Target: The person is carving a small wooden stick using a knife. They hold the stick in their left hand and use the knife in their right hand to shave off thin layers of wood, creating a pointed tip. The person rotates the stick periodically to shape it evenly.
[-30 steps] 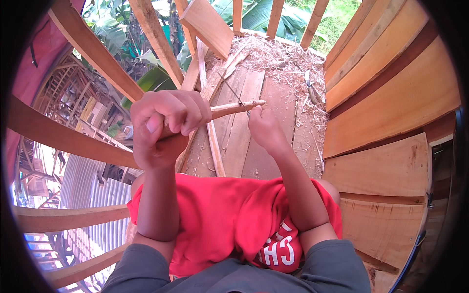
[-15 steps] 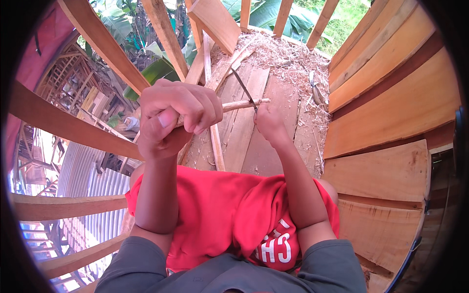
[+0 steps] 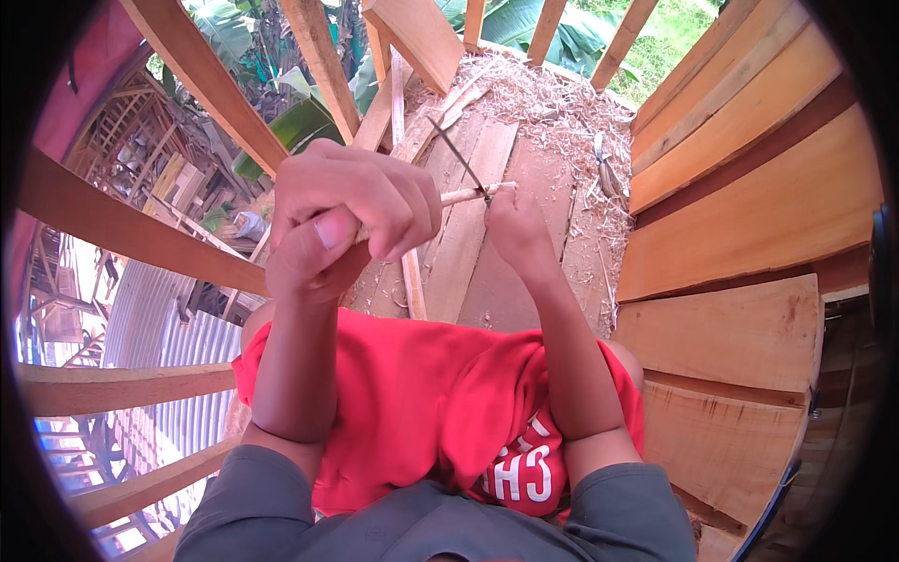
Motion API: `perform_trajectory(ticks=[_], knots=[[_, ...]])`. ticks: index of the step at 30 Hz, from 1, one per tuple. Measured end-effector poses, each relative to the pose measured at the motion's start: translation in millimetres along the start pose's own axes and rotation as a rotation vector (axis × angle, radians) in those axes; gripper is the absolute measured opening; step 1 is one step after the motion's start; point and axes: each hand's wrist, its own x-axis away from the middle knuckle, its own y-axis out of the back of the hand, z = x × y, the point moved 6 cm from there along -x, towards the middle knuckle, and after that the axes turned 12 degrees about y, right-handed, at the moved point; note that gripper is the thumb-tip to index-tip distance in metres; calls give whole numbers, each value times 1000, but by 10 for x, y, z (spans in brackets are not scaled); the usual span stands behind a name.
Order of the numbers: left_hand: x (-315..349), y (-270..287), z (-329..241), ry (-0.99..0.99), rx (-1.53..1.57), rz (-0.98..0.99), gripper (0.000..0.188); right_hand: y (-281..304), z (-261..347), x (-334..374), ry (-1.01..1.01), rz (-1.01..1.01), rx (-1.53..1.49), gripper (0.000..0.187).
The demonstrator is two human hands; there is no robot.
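Note:
My left hand point(image 3: 351, 208) is closed around a thin pale wooden stick point(image 3: 461, 196), whose far end sticks out to the right past the knuckles. The thumb presses along the stick on the near side. My right hand point(image 3: 518, 229) is wrapped around the handle of a knife, and the fingers hide that handle. Its narrow dark blade point(image 3: 451, 147) points up and to the left. Close to the right fist, the blade lies across the stick near its tip.
Wood shavings point(image 3: 562, 108) cover the far part of the plank floor point(image 3: 501, 272). Another curved tool point(image 3: 601, 155) lies among them at the right. Upright slats point(image 3: 318, 66) stand ahead and left, and a board wall point(image 3: 740, 197) rises on the right. Loose wood strips point(image 3: 412, 281) lie between.
My left hand has shifted slightly to the right with the stick. The knife's blade tip has swung a little to the left and up, while the right hand has barely moved.

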Motion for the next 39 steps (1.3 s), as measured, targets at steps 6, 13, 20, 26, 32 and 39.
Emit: perform_trajectory(ticks=[6,13,20,26,32,39], knots=[[89,84,-15,11,35,-19,42,-40,529,317,57,20,181,56],[24,-30,-23,12,24,-17,44,-1,20,8,49,-43,210,56],[73,131,25,-38,-19,-86,32,-118,-79,-63,2,-30,31,57],[11,-45,82,-17,32,-88,38,-27,-686,-140,-43,-176,136,57],[59,-4,27,1,-10,-134,47,-60,222,65,24,-36,16,54],[120,121,22,-32,-5,-225,46,-186,85,20,52,-83,48,55]])
